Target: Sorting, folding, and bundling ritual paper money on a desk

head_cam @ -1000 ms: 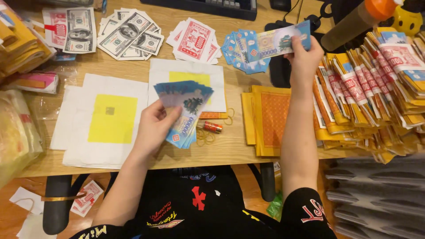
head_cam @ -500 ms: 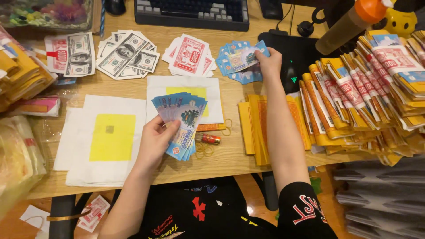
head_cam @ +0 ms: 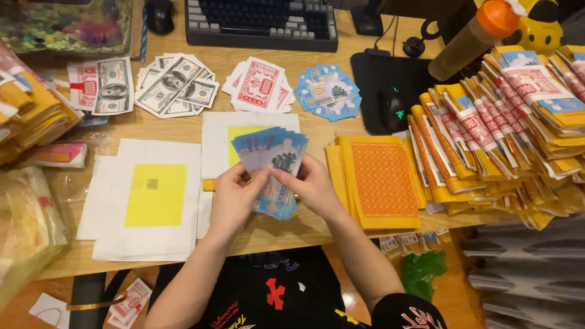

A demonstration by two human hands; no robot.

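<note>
Held between both hands is a fan of blue notes (head_cam: 271, 159), seen from the head camera: the left hand (head_cam: 234, 198) is closed on its lower left edge, and the right hand (head_cam: 312, 186) pinches it from the right, fingertips meeting the left thumb over the middle of the fan. The notes are spread upward and away from the grip, with a few hanging below the hands.

Beneath the fan, a white sheet with a yellow square (head_cam: 219, 137) is laid on the desk (head_cam: 183, 125). Left of the grip, a larger stack of white sheets with a yellow square (head_cam: 149, 195) is spread flat. Just right of the right hand, an orange-patterned yellow pad (head_cam: 381, 180) is set on the desk edge, and further right, banded yellow bundles (head_cam: 487, 122) are piled high.

Beyond the grip, a second blue pile (head_cam: 327, 91) is fanned on the desk, well apart from the hands, with red notes (head_cam: 259, 85) to its left and grey bills (head_cam: 177, 85) further left. A keyboard (head_cam: 262, 21) and a mouse (head_cam: 393, 109) are placed behind these.
</note>
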